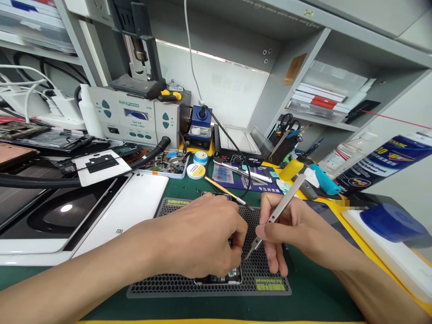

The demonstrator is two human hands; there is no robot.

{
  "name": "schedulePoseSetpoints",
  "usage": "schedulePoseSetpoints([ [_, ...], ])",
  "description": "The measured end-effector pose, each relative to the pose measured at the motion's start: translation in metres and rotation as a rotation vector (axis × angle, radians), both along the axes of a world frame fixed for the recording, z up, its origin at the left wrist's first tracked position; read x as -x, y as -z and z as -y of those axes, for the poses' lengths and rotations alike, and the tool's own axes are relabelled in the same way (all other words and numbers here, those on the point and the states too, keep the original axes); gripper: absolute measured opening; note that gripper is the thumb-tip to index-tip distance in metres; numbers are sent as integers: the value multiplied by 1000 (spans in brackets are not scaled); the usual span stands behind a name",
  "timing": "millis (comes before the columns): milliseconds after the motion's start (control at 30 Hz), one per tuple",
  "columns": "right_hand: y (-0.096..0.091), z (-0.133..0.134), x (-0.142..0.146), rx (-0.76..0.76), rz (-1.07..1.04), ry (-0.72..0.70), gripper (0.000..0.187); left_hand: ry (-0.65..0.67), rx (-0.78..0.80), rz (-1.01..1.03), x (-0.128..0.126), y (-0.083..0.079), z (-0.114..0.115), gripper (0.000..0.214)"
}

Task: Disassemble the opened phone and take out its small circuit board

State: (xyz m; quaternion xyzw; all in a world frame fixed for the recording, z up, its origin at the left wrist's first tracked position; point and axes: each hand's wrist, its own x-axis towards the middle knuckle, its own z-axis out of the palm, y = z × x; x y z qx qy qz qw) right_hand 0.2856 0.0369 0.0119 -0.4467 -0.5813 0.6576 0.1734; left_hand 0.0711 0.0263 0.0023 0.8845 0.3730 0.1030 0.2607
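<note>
My left hand (199, 236) lies curled over a small circuit board (222, 276) on a black honeycomb mat (270, 270), its fingers pressed down on the board. Most of the board is hidden under that hand. My right hand (290, 229) pinches silver tweezers (278, 211), whose tips point down to the board beside my left fingertips. A brass-coloured tool (222, 189) lies just behind the mat.
White phones (135, 207) lie at the left. A grey rework station (135, 119) stands behind, with its black hose (67, 180) across the desk. A blue soldering iron stand (200, 123), solder wick rolls (196, 171), a scissors holder (286, 135) and a blue tube (384, 162) surround the mat.
</note>
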Motion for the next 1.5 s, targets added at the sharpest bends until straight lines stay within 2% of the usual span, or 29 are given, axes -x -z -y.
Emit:
schedulePoseSetpoints([
  [300, 2, 0, -1, -15, 9, -12, 17, 3, 53, 3, 1, -2, 0, 14],
  [600, 0, 1, 3, -2, 45, 4, 23, -17, 59, -10, 0, -2, 1, 14],
  [1500, -1, 10, 4, -79, 108, 6, 20, -93, 142, -18, -4, -4, 0, 9],
])
